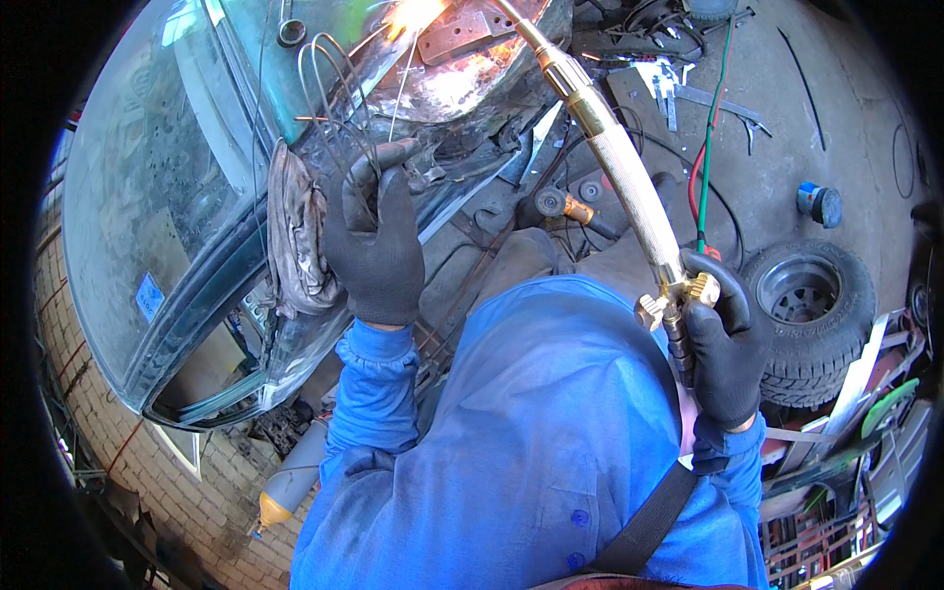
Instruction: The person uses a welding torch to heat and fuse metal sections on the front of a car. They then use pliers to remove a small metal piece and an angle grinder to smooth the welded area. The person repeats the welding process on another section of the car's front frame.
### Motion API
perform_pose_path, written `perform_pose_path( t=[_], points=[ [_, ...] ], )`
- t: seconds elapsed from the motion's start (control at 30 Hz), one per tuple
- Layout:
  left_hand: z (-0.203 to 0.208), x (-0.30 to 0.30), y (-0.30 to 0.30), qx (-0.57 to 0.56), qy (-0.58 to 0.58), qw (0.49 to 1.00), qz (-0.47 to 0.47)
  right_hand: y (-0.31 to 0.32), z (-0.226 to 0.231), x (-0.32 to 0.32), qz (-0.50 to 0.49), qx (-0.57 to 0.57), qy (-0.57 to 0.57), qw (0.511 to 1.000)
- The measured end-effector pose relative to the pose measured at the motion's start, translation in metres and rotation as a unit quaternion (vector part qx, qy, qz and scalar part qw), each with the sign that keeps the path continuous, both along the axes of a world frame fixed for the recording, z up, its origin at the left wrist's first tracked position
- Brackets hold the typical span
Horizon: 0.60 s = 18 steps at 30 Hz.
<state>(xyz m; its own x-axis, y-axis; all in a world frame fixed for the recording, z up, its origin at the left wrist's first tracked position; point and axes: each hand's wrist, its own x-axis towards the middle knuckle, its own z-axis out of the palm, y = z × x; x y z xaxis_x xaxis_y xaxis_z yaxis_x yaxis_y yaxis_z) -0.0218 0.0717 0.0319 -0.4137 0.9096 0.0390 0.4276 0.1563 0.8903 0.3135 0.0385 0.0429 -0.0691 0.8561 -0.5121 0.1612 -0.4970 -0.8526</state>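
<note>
My left hand, in a dark glove, pinches a looped length of thin metal wire. A straight end of wire runs up toward the bright flame at the top. My right hand, also gloved, is wrapped round the valve end of a brass gas torch. The torch slants up and left, and its tip is cut off by the upper edge. Glowing orange and white light falls on a metal plate with holes set in the vehicle body. A crumpled grey rag hangs over the frame beside my left hand.
At left is a windscreen, with a ring spanner above. An angle grinder lies below the bodywork. Green and red hoses cross the floor near a tyre and blue can. A grey cylinder lies lower left.
</note>
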Motion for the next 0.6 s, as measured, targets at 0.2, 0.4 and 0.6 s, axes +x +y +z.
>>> perform_pose_path(
  t=[0.2, 0.4, 0.6],
  points=[
    [-0.0027, -0.0026, 0.0028, -0.009, 0.013, 1.000, 0.002, 0.0032, -0.0029, -0.0011, 0.006, 0.010, 0.004, 1.000],
    [-0.0051, -0.0042, 0.0037, 0.008, 0.017, 1.000, -0.007, 0.0022, -0.0033, -0.0018, -0.006, 0.001, 0.015, 1.000],
    [-0.0044, -0.0044, 0.0035, -0.006, 0.009, 1.000, 0.002, 0.0033, -0.0028, -0.0009, -0.005, -0.005, 0.020, 1.000]
  ],
)
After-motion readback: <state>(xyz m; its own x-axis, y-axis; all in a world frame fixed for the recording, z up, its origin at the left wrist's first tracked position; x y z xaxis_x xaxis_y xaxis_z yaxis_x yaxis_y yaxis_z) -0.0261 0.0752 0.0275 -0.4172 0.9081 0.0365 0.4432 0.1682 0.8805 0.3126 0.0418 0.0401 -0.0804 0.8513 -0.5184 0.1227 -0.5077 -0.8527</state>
